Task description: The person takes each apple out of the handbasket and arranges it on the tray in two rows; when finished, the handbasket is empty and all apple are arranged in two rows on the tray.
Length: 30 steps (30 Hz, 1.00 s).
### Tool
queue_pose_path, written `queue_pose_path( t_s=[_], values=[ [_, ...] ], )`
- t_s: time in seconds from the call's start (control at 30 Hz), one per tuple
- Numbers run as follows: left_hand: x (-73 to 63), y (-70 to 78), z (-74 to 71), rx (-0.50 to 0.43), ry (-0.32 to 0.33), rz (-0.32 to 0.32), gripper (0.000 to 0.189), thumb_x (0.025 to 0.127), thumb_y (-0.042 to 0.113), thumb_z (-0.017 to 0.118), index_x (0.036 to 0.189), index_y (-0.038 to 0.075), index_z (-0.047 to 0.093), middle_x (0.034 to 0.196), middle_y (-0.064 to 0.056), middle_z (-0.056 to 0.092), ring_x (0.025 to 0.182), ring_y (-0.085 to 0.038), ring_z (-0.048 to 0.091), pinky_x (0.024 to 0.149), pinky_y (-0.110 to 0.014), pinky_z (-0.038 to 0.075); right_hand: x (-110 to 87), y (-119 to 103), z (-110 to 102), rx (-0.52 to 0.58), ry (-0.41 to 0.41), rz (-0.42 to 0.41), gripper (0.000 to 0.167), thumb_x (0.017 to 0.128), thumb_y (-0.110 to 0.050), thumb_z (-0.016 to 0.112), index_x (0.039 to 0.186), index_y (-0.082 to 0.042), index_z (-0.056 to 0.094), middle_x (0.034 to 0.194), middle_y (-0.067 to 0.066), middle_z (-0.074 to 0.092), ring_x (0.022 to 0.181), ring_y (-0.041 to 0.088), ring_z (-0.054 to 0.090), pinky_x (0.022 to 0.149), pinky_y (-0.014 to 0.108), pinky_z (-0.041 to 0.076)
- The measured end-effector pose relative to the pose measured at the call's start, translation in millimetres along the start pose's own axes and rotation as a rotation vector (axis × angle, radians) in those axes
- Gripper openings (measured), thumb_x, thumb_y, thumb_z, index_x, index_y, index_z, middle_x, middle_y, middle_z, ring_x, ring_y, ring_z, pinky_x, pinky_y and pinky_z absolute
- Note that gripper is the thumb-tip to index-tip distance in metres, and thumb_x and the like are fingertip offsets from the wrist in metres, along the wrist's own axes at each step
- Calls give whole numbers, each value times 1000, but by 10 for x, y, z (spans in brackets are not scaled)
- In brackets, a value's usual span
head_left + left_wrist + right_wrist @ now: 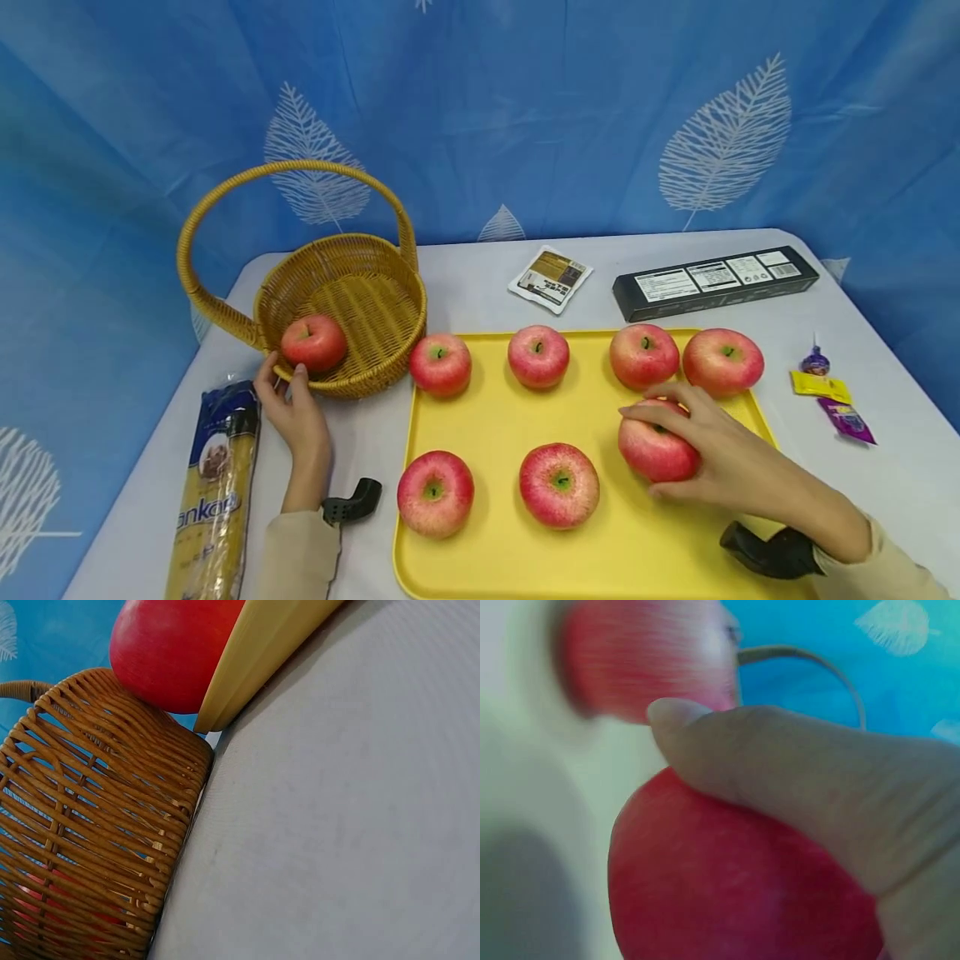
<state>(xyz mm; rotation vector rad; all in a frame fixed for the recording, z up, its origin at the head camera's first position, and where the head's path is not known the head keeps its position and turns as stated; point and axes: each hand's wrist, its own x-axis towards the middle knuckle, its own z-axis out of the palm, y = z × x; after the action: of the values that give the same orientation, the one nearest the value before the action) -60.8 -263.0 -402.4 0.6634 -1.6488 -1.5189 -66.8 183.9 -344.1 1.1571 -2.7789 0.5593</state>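
Note:
My right hand [708,454] grips a red apple [647,450] over the right part of the yellow tray [510,562]. In the right wrist view the thumb [742,754] lies along that apple [727,877]. A wicker basket [375,312] with a tall handle stands at the back left. One apple [315,343] lies inside it, by the near left side. My left hand [296,408] holds the basket's near rim, fingers and thumb close to that apple. The left wrist view shows the basket's woven wall [97,810] but no hand.
Several more apples [558,486] sit about the tray, some at its far edge. Behind it lie a small packet [551,279] and a long black box [712,283]. Wrapped candies [821,386] lie at right, a bag of noodles [213,500] at left.

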Motion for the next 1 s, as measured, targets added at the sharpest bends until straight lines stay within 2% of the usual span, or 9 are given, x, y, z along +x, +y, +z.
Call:
queue_pose_path(
  t_s=[0.1,0.23,0.33,0.43,0.53,0.67,0.77,0.87,1.0],
  values=[
    [-68,130,14,-6,-5,-12,39,92,11,45,130,5,39,127,-8,40,116,-20,38,90,-21,33,-189,-6,130,-21,7,53,78,50,-43,84,121,-33,53,117,-6,43,106,7,36,77,31,47],
    [-50,105,9,1,11,-13,38,92,12,45,129,7,41,125,-6,41,114,-18,39,89,-21,32,-305,-17,204,-38,-3,103,81,51,-52,81,124,-34,50,121,-2,43,108,10,36,79,35,47],
    [8,-3,-10,12,23,-12,38,92,15,46,129,10,41,123,-2,42,113,-16,39,89,-21,31,-327,-32,159,-9,-38,134,82,54,-58,76,127,-35,47,127,-1,40,110,10,36,79,40,48],
    [-11,40,-1,14,17,-11,39,92,14,46,130,8,41,124,-4,42,113,-17,39,89,-21,31,-304,-37,53,33,-41,153,80,58,-55,76,129,-35,45,130,0,37,113,12,35,79,43,48],
    [-64,143,22,10,4,-6,40,91,11,45,130,4,40,127,-10,40,115,-20,38,89,-22,31,-205,-9,-89,51,17,120,76,63,-39,79,130,-30,45,132,4,36,115,17,36,79,48,47],
    [-126,244,45,-25,-2,8,39,91,11,44,129,2,40,126,-12,40,114,-23,37,89,-20,32,60,1,-291,33,114,53,70,67,-25,79,130,-23,48,133,6,39,116,19,40,84,43,46],
    [-124,238,44,-30,-4,9,39,92,11,44,129,2,39,126,-12,40,114,-23,38,89,-19,32,364,-68,-394,39,205,-54,58,73,-32,73,126,-20,52,132,7,43,115,21,43,89,40,42],
    [-80,172,27,-17,-7,7,40,92,11,45,130,2,38,127,-11,39,115,-22,38,89,-19,33,769,-205,-412,49,313,-232,48,83,-43,61,122,-16,56,126,10,49,114,25,45,89,47,38],
    [-17,38,9,-22,-5,11,40,92,14,46,130,6,40,128,-8,40,115,-18,39,90,-20,33,1408,-465,-298,6,431,-429,45,89,-46,48,116,-11,59,115,11,57,107,26,51,91,44,38]
  ],
)
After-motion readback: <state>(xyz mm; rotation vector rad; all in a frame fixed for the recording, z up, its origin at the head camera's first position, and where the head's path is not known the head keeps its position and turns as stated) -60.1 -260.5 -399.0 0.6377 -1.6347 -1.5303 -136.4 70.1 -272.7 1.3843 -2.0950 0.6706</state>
